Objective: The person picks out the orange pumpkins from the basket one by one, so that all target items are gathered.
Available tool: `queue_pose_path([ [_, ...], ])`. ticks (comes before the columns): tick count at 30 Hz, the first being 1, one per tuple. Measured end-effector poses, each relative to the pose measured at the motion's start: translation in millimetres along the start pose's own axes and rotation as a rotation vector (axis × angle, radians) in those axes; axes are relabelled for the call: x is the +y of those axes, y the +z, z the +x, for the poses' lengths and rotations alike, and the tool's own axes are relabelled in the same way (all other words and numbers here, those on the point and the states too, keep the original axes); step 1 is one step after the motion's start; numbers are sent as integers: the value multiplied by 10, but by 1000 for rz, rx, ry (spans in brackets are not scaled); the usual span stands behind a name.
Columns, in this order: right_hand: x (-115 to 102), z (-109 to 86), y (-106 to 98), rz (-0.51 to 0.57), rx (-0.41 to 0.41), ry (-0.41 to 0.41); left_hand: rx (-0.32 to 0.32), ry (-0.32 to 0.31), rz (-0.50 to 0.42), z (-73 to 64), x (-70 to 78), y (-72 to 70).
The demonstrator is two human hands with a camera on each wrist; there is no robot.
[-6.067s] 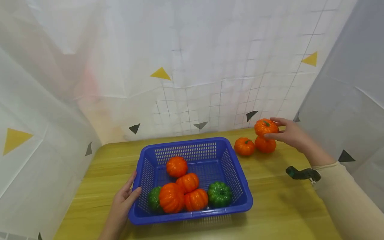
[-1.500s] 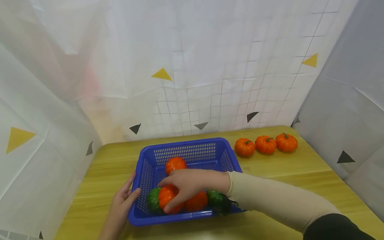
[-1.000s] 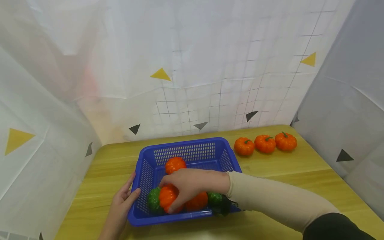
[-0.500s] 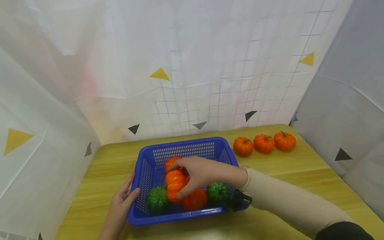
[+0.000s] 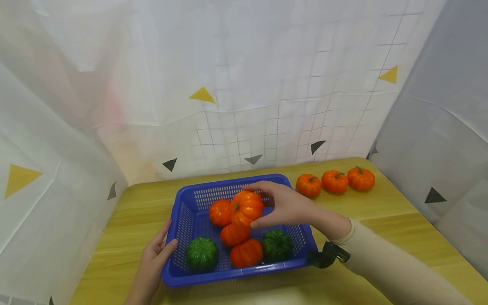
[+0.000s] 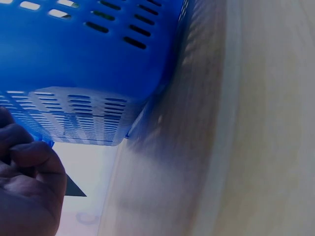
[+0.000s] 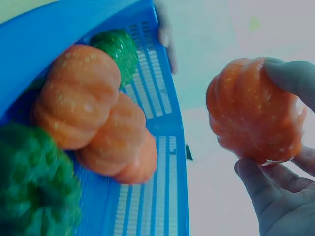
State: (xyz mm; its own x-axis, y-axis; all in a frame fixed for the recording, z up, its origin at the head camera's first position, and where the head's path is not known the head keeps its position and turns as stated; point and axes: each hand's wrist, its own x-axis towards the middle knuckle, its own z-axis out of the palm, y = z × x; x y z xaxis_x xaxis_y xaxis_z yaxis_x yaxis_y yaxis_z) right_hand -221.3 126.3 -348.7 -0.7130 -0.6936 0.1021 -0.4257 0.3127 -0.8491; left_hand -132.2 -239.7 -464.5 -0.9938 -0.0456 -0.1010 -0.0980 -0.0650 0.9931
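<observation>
My right hand [image 5: 284, 205] grips a small orange pumpkin [image 5: 247, 208] between thumb and fingers, over the back of the blue plastic basket [image 5: 203, 279]. In the right wrist view this ribbed pumpkin [image 7: 256, 113] shows above the basket's rim level. My left hand [image 5: 154, 254] holds the basket's left rim, thumb at the top edge and fingers along the outside. Inside the basket lie orange pumpkins [image 5: 246, 254], one of them [image 5: 220, 212] partly hidden behind the held one, with a green pumpkin [image 5: 202, 254] at front left and another green pumpkin [image 5: 277, 245] at front right.
Three orange pumpkins [image 5: 309, 185] stand in a row on the wooden table [image 5: 366, 216], right of the basket near the back edge. White sheeting [image 5: 244, 127] with yellow and black triangles encloses the table at the back and sides.
A third pumpkin was set down at the right end of the table row. My right hand then took the pumpkin at the basket's front left and raised it, back and right. My left hand stayed.
</observation>
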Motion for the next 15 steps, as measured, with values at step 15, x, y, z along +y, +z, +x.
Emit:
queue_pose_path([
  [15,513,-554,-347,187,279,70,-10,-8,5,15,-26,-22],
])
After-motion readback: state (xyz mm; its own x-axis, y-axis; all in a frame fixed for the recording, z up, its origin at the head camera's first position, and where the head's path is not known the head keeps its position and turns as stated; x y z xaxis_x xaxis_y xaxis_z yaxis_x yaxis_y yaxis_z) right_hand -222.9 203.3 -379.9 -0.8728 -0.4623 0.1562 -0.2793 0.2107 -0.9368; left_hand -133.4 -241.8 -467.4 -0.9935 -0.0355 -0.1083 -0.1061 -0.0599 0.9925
